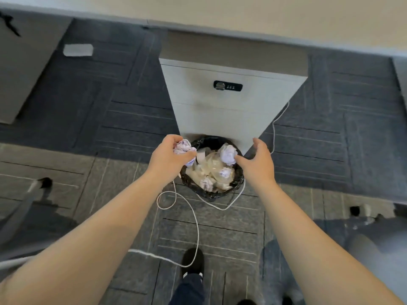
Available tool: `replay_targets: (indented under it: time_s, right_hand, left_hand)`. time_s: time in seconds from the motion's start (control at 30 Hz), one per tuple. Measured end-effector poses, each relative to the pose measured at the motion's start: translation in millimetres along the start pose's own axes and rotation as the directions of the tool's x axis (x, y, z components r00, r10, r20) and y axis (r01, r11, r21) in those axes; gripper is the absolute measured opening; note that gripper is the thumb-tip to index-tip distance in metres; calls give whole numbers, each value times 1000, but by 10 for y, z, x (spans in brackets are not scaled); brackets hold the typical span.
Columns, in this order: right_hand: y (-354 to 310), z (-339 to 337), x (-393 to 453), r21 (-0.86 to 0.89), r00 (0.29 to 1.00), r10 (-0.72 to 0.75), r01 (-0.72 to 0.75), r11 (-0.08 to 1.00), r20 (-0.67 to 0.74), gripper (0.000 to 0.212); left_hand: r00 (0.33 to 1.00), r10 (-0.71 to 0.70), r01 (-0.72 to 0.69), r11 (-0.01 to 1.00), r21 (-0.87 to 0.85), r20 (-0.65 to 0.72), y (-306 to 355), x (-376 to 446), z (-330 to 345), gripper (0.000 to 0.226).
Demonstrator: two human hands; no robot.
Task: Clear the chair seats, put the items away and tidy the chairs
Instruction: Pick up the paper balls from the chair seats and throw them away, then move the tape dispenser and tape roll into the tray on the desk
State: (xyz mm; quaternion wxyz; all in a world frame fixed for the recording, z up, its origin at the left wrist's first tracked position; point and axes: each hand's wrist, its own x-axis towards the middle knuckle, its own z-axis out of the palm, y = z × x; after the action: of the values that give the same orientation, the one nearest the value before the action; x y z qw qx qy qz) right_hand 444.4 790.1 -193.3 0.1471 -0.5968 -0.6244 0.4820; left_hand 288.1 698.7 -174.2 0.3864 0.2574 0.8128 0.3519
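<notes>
A small round bin (239,180) with a black liner stands on the carpet against a white drawer cabinet. It holds clear plastic wrap and several crumpled paper balls. My left hand (168,156) hovers over the bin's left rim, fingers closed on a crumpled white-and-purple paper ball (184,148). My right hand (258,162) is over the right rim with fingers spread; a second crumpled paper ball (229,154) sits just off its fingertips, above the rubbish, and I cannot tell whether it touches them.
The white drawer cabinet (231,106) with a combination lock stands under a desk edge. A white cable (193,216) loops on the carpet around the bin and past my shoe (192,260). Chair bases show at the left (41,183) and right (361,211).
</notes>
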Motion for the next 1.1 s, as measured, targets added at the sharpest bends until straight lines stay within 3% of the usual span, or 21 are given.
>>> replay_targets:
  time_s: [0.2,0.33,0.5,0.7,0.9,1.1]
  right_hand:
    - [231,156,176,-45,994,73,-77,996,-75,52]
    - [327,106,148,-38,990,111,-115,993,-89,45]
    - [288,-101,60,-13,990,121,-123,992,-78,37]
    - [116,-726,-198,63,982,96,-87,994,-162,26]
    - [264,-1881,-678,167,927,120,-64,984,-355,19]
    - [996,-3096,-1344,230,786,246,-136,964,-567,21]
  left_hand:
    - [996,-2,0,1000,22,85,-120,414,176,50]
    - [980,5,-38,985,166,197,-67,474,350,65]
    - [992,21,-39,990,139,125,123,379,389,36]
    - [967,163,-189,974,127,194,739,-13,666,23]
    - [873,298,-360,928,96,387,1519,-706,1479,21]
    - [735,356,-489,868,87,577,2019,-1606,2566,20]
